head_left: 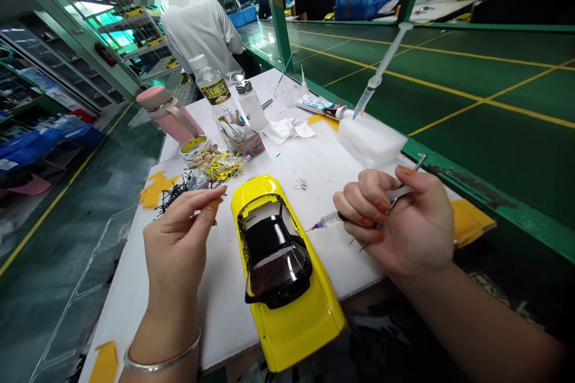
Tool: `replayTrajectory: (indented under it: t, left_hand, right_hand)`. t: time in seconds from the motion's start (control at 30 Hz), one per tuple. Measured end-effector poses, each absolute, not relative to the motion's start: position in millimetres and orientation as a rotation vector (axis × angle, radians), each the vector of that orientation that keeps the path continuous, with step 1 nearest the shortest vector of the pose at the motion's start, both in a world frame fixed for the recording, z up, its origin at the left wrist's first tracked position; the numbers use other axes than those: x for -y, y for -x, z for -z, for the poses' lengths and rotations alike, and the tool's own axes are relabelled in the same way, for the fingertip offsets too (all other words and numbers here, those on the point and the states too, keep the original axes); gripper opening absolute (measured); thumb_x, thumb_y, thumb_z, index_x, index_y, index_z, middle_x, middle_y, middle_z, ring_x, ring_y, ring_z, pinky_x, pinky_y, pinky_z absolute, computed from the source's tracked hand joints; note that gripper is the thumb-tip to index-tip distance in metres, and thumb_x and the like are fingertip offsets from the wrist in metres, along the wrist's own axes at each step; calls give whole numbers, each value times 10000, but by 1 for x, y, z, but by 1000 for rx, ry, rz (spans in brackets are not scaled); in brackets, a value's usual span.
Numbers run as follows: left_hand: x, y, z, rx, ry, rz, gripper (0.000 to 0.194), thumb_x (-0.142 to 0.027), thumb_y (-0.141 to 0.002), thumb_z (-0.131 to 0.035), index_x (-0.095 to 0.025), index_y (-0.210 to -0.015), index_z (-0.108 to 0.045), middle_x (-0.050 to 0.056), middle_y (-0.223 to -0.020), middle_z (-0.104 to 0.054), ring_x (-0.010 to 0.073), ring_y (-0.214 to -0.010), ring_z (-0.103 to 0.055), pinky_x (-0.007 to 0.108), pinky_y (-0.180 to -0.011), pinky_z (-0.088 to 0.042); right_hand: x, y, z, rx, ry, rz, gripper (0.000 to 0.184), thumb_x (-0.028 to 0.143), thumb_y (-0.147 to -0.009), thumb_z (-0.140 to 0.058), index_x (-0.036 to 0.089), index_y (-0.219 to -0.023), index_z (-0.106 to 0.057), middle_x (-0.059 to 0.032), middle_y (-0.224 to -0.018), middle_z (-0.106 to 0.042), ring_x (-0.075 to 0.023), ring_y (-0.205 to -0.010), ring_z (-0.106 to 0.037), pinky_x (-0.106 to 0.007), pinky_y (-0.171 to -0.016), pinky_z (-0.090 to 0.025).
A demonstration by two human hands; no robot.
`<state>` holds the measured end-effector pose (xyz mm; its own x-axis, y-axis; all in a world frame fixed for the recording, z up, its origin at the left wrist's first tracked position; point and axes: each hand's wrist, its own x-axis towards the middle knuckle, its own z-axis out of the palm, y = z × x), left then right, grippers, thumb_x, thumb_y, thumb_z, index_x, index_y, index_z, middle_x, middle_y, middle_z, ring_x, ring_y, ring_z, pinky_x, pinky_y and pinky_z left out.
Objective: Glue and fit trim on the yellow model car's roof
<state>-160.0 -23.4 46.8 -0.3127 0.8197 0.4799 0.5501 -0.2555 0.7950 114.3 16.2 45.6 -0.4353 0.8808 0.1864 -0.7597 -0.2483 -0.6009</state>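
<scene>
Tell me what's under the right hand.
A slim syringe and metal tweezers pass beneath the fingers of the right hand, above the white work board. The hand covers the syringe's rear end and the board directly below.

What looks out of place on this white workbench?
A small scatter of black specks lies loose on the white board, just ahead of the yellow model car body. With no container around it, it looks like a little spill.
</scene>
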Motion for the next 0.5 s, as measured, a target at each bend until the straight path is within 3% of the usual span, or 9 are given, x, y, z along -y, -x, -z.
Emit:
replayTrajectory:
  t: [0.27,0.43,0.5]
  left_hand:
    - [24,161,-47,-1734,-1674,-1614,209,-215,-895,-741,-363,-1019,-819,-19,-988,-729,114,-822,-625,209,-632,-475]
    - [23,161,-47,-1714,-1666,-1635,181,-232,-887,-750,-338,-1014,-823,-1,-991,-730,127,-834,-634,212,-625,-475]
    - [23,163,-46,-1711,-1672,-1647,160,-243,-885,-755,-326,-1003,-825,3,-980,-731,125,-831,-638,205,-627,-483]
  right_hand:
    - [-15,-112,-45,797,235,-1869,382,419,-876,-546,191,-583,-454,26,-550,-254,-119,-524,-241,-176,-351,-160]
    - [-18,-120,-51,711,210,-1898,479,395,-834,-637,209,-594,-266,55,-547,-204,-96,-527,-201,-163,-343,-123]
    - [-22,-128,-59,598,203,-1854,504,384,-892,-586,214,-628,-192,69,-546,-214,-74,-529,-230,-145,-371,-122]
